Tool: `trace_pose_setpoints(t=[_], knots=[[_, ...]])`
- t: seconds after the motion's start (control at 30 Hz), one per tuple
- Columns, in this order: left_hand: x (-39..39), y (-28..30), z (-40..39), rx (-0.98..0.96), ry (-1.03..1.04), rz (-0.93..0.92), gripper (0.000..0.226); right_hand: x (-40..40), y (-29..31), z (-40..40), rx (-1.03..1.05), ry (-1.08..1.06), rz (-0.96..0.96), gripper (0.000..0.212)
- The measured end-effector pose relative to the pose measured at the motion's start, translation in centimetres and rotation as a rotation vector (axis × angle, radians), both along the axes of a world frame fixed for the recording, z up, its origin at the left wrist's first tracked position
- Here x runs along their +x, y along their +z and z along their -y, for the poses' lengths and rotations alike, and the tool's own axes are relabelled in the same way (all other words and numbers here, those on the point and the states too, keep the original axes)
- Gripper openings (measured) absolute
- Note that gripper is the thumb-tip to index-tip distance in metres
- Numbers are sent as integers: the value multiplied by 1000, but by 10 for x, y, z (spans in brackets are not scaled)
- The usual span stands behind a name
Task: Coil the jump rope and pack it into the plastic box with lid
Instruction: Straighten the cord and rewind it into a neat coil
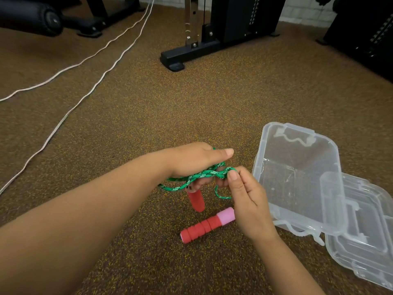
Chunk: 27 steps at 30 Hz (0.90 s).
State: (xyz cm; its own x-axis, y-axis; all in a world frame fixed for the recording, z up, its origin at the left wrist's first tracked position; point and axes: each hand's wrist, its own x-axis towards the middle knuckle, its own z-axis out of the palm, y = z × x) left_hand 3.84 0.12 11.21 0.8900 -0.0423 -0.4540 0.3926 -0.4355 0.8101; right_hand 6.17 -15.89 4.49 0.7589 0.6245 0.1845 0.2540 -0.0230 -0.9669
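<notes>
L hand [191, 160] wrapped, R hand [244, 201] pinching rope [204, 174].

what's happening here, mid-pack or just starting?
Mid-coil. The left hand has the green rope looped around it, and the right hand pinches a strand to wind on. One red handle hangs below the left hand; the other handle lies on the floor. The clear plastic box sits open and empty to the right, its lid leaning against it. Nothing packed yet.
</notes>
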Motion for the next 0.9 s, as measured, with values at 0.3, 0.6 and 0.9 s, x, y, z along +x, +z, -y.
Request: trace_pose_setpoints(t=[0.3,0.6,0.9], knots=[[-3,-10,-15,-241,83,-90,53,7,1,3,140,-159,-211,31],[-7,-19,-35,-463,242,-71,43,58,30,27,329,-764,-331,29],[-1,-14,-28,-447,277,-28,43,36,20,5,-197,-324,190,42]])
